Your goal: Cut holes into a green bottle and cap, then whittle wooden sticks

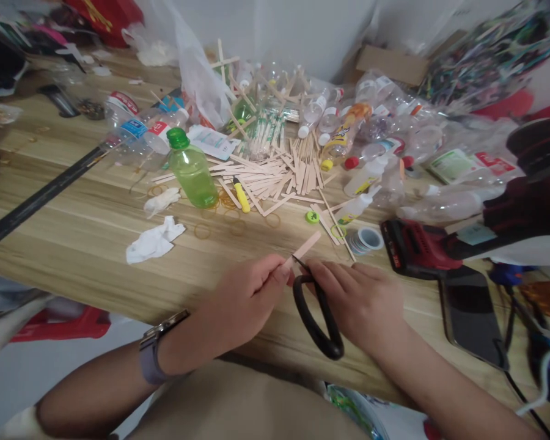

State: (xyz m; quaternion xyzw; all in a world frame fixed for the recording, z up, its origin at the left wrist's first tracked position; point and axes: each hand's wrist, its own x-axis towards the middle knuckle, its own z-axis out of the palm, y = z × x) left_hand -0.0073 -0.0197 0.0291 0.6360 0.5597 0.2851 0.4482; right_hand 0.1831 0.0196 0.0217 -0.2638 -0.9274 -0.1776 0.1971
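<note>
Likely cutting or scoring a wooden stick (308,242) with black-handled scissors (326,321). Seems to call for bracing firmly while working the blade (299,261) across. Pinching stick between thumb and fingers of left hand (252,290), jutting past fingertips toward blade. Gripping scissors with curled right hand (362,299).

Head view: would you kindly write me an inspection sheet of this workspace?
Surface: wood-grain tabletop, crowded toward the back.
Job's things: wooden stick; black-handled scissors, blade at the stick.
Clutter: loose sticks, green bottle, yellow tool and crumpled tissue; clear bottles behind.
Hands: left hand holds the stick; right hand grips the scissors.
Cables: dark cord near the phone, lower right.
Surroundings: pale wall behind; red object below the near edge, at left.
</note>
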